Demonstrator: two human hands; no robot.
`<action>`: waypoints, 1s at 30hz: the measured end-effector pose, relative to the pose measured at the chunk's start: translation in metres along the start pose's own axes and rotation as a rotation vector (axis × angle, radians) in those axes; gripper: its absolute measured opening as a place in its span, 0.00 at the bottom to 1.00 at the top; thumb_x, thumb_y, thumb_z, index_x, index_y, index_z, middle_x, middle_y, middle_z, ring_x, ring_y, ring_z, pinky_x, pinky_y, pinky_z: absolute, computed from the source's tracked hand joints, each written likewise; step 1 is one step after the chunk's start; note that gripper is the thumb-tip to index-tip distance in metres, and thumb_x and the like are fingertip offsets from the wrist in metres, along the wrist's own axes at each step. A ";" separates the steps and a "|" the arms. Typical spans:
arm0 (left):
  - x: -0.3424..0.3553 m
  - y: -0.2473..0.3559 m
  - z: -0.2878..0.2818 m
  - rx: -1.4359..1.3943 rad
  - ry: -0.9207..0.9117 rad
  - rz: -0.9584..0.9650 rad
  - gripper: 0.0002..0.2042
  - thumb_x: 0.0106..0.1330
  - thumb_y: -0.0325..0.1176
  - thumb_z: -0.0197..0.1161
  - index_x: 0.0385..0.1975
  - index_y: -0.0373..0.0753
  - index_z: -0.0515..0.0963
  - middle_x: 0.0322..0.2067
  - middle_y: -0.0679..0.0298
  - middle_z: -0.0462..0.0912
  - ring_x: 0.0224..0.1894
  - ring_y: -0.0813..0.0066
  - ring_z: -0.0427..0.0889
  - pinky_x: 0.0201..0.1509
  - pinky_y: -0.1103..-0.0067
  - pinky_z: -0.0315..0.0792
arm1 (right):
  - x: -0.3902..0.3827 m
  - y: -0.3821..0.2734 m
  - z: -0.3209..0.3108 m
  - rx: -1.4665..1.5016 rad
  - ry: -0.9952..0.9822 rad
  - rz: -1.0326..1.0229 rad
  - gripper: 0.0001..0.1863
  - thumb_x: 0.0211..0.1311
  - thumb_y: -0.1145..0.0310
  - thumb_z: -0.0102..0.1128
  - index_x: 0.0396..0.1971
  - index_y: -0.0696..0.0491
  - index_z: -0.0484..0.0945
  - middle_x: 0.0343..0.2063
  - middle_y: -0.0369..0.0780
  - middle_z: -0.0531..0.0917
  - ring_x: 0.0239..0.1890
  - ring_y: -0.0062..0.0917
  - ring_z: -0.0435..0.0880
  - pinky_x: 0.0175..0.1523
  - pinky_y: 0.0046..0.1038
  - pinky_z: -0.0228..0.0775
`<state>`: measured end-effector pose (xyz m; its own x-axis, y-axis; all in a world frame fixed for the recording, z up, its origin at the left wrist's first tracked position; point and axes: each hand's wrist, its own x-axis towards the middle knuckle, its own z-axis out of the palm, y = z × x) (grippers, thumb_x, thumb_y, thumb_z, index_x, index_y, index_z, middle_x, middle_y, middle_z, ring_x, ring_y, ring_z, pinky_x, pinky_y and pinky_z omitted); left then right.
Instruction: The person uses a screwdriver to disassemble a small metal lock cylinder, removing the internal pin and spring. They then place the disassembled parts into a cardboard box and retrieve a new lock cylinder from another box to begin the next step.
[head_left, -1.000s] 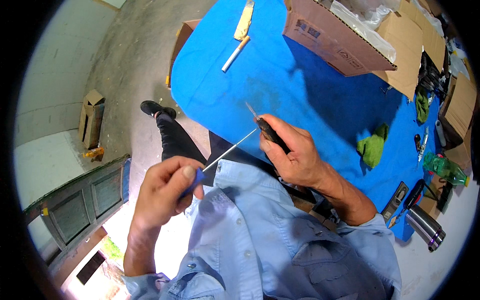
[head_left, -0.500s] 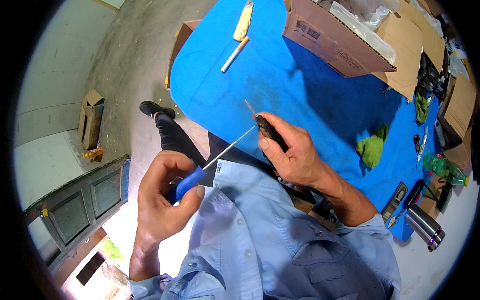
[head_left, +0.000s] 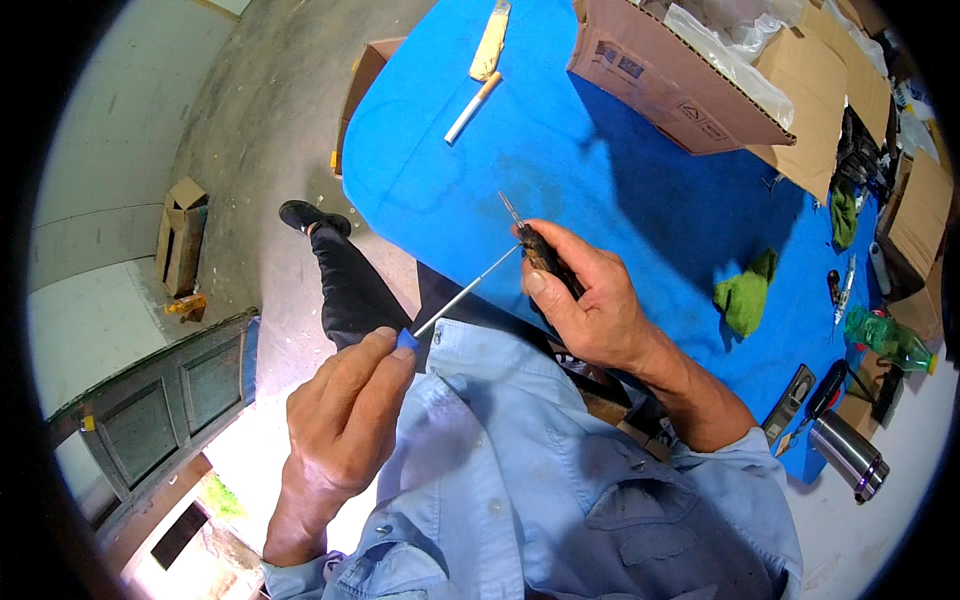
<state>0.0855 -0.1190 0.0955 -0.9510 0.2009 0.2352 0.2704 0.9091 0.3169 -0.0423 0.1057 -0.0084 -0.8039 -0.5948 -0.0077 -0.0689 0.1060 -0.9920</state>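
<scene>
My left hand [head_left: 340, 420] is closed around the blue handle of a screwdriver [head_left: 462, 295]; only the handle's tip shows past my fingers. Its thin metal shaft runs up and right to a small dark tool [head_left: 545, 258] with a thin metal tip. My right hand [head_left: 590, 300] grips that dark tool over the near edge of the blue table [head_left: 600, 160]. The screwdriver's point meets the dark tool just below its metal tip.
An open cardboard box [head_left: 680, 80] stands at the table's far side. A white stick [head_left: 472, 94] and a tan piece [head_left: 490, 42] lie at the far left. A green cloth [head_left: 745, 295], a green bottle [head_left: 885, 340], a steel flask [head_left: 848, 455] and small tools sit at the right.
My left hand has turned on the screwdriver handle, so my fingers now cover most of the blue grip. My right hand and the dark tool have stayed in place.
</scene>
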 end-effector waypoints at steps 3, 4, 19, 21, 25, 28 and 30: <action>0.000 0.002 0.000 0.010 -0.028 -0.011 0.11 0.58 0.19 0.71 0.41 0.30 0.83 0.39 0.49 0.86 0.36 0.59 0.88 0.36 0.74 0.83 | 0.001 -0.001 -0.001 0.006 -0.007 0.002 0.20 0.68 0.74 0.58 0.57 0.67 0.73 0.26 0.42 0.79 0.26 0.23 0.78 0.31 0.29 0.70; 0.002 0.003 -0.001 0.009 -0.044 -0.015 0.11 0.58 0.18 0.71 0.41 0.31 0.82 0.38 0.49 0.85 0.36 0.60 0.88 0.35 0.74 0.83 | 0.000 0.000 0.000 0.007 -0.007 0.003 0.20 0.68 0.74 0.58 0.57 0.67 0.73 0.26 0.42 0.79 0.26 0.22 0.78 0.31 0.29 0.70; 0.006 -0.021 0.002 -1.184 -0.190 -1.071 0.11 0.77 0.36 0.54 0.47 0.33 0.76 0.24 0.64 0.81 0.13 0.90 0.65 0.12 0.89 0.55 | 0.000 0.001 0.003 -0.058 0.006 -0.076 0.21 0.66 0.75 0.59 0.57 0.67 0.73 0.28 0.46 0.80 0.27 0.27 0.80 0.32 0.31 0.72; 0.004 -0.016 0.006 -1.024 -0.147 -0.968 0.12 0.73 0.36 0.58 0.47 0.34 0.75 0.24 0.67 0.78 0.14 0.90 0.64 0.13 0.88 0.55 | 0.000 0.002 0.003 -0.054 0.012 -0.048 0.21 0.67 0.75 0.60 0.57 0.66 0.73 0.27 0.45 0.80 0.26 0.26 0.79 0.32 0.30 0.72; 0.010 -0.002 0.000 -0.857 -0.091 -0.817 0.13 0.61 0.25 0.66 0.45 0.33 0.74 0.35 0.65 0.78 0.31 0.84 0.77 0.33 0.85 0.71 | -0.001 0.005 0.003 -0.010 0.033 -0.021 0.21 0.67 0.74 0.60 0.57 0.66 0.73 0.26 0.44 0.79 0.25 0.24 0.78 0.30 0.29 0.70; 0.003 -0.004 0.008 -0.695 -0.010 -0.611 0.14 0.56 0.17 0.65 0.42 0.33 0.75 0.37 0.61 0.77 0.35 0.80 0.80 0.37 0.83 0.74 | 0.000 0.003 0.002 0.002 0.025 -0.002 0.20 0.67 0.74 0.60 0.56 0.66 0.74 0.26 0.43 0.79 0.25 0.23 0.78 0.30 0.29 0.70; 0.002 -0.005 0.009 -0.613 -0.006 -0.523 0.13 0.56 0.17 0.65 0.40 0.33 0.75 0.37 0.61 0.76 0.34 0.79 0.80 0.36 0.83 0.74 | 0.000 0.001 0.003 0.001 0.023 0.009 0.20 0.67 0.74 0.60 0.56 0.66 0.74 0.25 0.43 0.79 0.25 0.22 0.78 0.30 0.28 0.69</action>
<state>0.0807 -0.1201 0.0864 -0.9776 -0.1916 -0.0876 -0.1775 0.5247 0.8326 -0.0411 0.1036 -0.0100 -0.8181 -0.5749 -0.0142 -0.0604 0.1104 -0.9921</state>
